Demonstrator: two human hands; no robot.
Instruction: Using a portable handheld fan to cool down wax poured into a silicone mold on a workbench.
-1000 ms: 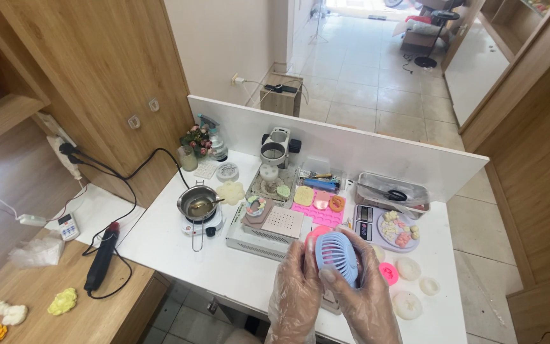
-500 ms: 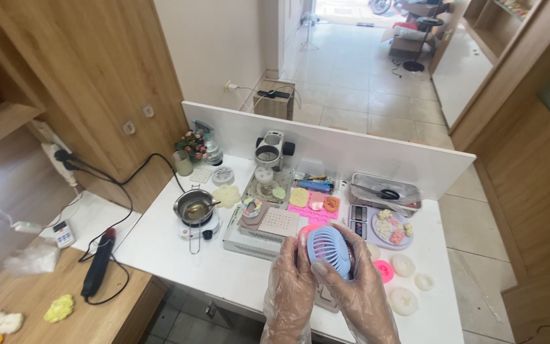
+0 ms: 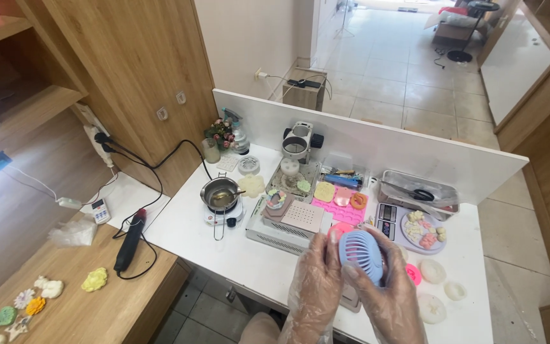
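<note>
Both my hands wear clear plastic gloves and hold a small round blue fan (image 3: 359, 253) over the front of the white table (image 3: 256, 267). My left hand (image 3: 313, 283) grips its left side, my right hand (image 3: 386, 296) wraps its right side and lower edge. Just behind the fan lie a pink silicone mould (image 3: 342, 207) and a white perforated plate (image 3: 302, 216) on a grey box. A pink round piece (image 3: 413, 274) lies right of my right hand.
A small pot (image 3: 221, 194) on a hotplate stands left of centre. A scale holding a plate of coloured pieces (image 3: 423, 230), a metal tray (image 3: 419, 191), white round moulds (image 3: 432, 271) and a white partition (image 3: 377, 143) are nearby. A black heat tool (image 3: 128, 242) and coloured shapes (image 3: 94, 279) lie on the wooden bench, left.
My head has moved, so the table sits slightly differently in view. Both hands still hold the blue fan in the same place, turned a little.
</note>
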